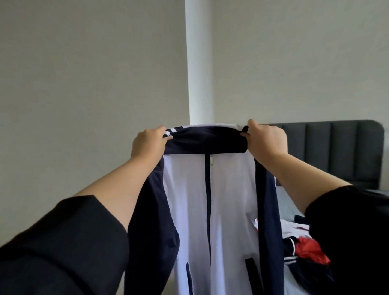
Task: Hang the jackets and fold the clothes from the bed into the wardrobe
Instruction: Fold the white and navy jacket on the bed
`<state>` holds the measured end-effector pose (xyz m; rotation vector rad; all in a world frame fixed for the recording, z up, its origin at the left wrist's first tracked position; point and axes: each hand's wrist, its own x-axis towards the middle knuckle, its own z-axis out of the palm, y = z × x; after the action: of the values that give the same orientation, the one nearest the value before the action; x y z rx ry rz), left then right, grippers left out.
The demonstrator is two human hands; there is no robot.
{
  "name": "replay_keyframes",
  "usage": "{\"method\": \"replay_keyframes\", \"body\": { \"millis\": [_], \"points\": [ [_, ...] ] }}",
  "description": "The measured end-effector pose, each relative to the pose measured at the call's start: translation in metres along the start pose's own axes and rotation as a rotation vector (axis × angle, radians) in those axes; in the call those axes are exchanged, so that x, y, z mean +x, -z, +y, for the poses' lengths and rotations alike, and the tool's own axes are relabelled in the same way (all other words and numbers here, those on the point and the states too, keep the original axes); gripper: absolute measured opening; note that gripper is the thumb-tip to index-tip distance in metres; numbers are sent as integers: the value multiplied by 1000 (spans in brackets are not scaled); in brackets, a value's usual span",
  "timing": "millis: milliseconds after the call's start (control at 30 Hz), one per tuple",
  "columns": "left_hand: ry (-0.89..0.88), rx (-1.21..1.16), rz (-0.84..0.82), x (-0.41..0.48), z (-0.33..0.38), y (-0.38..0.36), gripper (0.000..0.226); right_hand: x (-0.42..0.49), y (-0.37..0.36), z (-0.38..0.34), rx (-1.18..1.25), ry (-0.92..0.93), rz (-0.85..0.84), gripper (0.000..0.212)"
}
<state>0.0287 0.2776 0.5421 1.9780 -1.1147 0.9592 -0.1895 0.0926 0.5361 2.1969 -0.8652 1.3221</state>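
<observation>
Both arms are raised, the left hand [147,143] and the right hand [266,139] each with a pinching grip on a shoulder of the white-and-navy jacket [211,204], which hangs zipped beside the bed [287,201] strewn with clothes [305,249].

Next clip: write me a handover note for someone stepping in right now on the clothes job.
Left hand and right hand each grip a shoulder of the white and navy jacket, held up in the air, front facing, zipped.
More clothes lie piled on the bed at right.
Done: jacket lifted. No hanger or wardrobe in view.
Left: hang this jacket, then fold and put away the pile.
</observation>
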Motion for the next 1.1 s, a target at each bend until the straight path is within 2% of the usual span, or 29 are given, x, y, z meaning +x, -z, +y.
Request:
{"method": "replay_keyframes", "body": {
  "millis": [100,200,300,367,467,600,733,833,933,967,1033,1100],
  "points": [
    [-35,-38,-44,-21,29,-15,35,-33,14,36,-43,20,-8,27],
    [-52,-42,-171,-60,49,-51,33,-88,8,61,-46,25,-104,36],
    [-25,-58,-275,-106,65,-101,36,-141,-16,81,-46,-29,-199,51],
    [15,-62,-315,-134,73,-136,36,-172,-37,92,-5,-102,-232,53],
    [88,-31,-412,-168,79,-185,29,-214,-74,101,-17,-159,-333,38],
    [186,32,-603,-193,76,-242,25,-250,-131,111,-116,-195,-521,5],
    [170,154,-764,-210,71,-291,12,-274,-183,115,-193,-196,-629,13],
    [429,44,-887,-215,68,-329,15,-280,-220,113,-221,-313,-754,15],
    [840,-414,-935,-218,62,-362,33,-284,-254,114,-22,-545,-736,11],
    [848,-533,-969,-224,60,-370,45,-288,-264,113,51,-607,-731,25],
    [712,-617,-1071,-249,56,-378,68,-305,-278,101,150,-660,-833,61],
    [573,-617,-1139,-282,49,-385,77,-334,-289,80,223,-658,-926,70]
  ]
}}
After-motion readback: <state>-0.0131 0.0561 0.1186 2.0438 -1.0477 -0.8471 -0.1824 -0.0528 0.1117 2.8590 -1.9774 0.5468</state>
